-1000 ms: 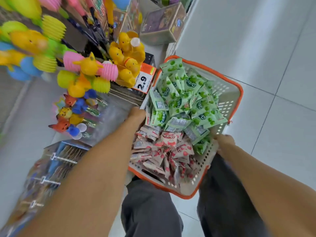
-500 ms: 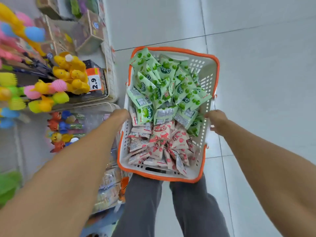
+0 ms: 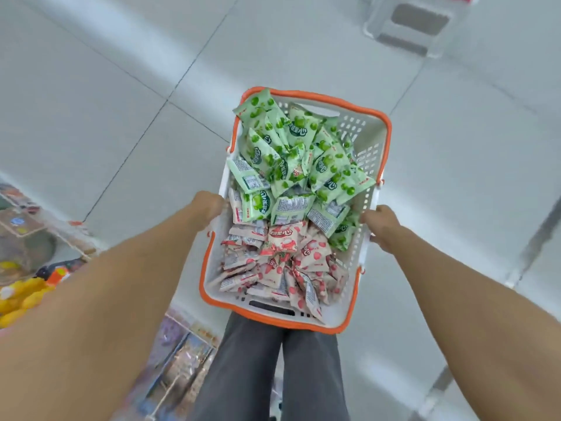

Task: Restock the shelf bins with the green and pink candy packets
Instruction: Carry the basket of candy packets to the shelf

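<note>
Both busy: left hand (image 3: 209, 208) and right hand (image 3: 379, 227) grip the orange-rimmed white plastic basket (image 3: 372, 138) of candy packets (image 3: 291, 177). Carrying step, I'd say; next, find shelf bins.

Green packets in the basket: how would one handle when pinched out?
Green packets look puffed and crinkled, so probably light and floppy. Glossy film suggests slippery. They overlap loosely in the basket, so neighbours may shift.

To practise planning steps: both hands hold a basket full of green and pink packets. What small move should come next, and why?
Probably lower the basket to the floor beside the shelf at the left. The left hand and the right hand both grip its sides, so neither is free to lift the green packets or pink packets out.
</note>
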`<action>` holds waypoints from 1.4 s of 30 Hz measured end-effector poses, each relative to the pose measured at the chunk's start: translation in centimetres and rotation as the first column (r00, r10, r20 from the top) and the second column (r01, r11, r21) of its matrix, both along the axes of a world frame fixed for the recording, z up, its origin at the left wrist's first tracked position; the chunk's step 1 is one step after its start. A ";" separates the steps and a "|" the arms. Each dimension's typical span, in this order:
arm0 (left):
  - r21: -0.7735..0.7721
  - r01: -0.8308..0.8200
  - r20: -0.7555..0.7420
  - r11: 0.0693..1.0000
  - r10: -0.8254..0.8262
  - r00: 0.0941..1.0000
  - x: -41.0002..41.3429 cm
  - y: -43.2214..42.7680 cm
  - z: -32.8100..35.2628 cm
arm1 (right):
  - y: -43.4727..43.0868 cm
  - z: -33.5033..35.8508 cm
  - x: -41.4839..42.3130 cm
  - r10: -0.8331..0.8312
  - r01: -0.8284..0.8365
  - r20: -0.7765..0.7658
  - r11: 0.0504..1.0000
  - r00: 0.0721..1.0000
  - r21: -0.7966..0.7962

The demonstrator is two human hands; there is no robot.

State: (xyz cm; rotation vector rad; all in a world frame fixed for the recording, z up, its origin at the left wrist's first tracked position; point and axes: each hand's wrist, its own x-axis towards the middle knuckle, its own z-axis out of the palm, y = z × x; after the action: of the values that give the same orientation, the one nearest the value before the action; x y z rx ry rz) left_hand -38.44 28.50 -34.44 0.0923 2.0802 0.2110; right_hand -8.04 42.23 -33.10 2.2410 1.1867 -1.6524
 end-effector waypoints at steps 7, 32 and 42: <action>0.055 0.468 0.049 0.882 -0.470 0.881 12.2 11.4 2.5 | -3.1 2.5 15.0 -0.421 0.421 0.003 0.906 0.907 -0.047; 0.150 0.928 0.115 0.342 -0.938 0.327 49.3 22.7 17.5 | -16.5 16.3 43.6 -0.924 0.919 -0.038 0.381 0.380 -0.104; 0.152 0.927 0.131 0.341 -0.937 0.323 62.2 37.3 18.2 | -3.9 17.5 55.9 -0.943 0.937 -0.028 0.334 0.333 -0.097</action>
State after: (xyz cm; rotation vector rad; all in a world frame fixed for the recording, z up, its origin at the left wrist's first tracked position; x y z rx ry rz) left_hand 23.79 65.75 -16.23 1.2551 1.4891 -0.4544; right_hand 47.82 38.35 -15.57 3.0562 -0.4613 -1.9719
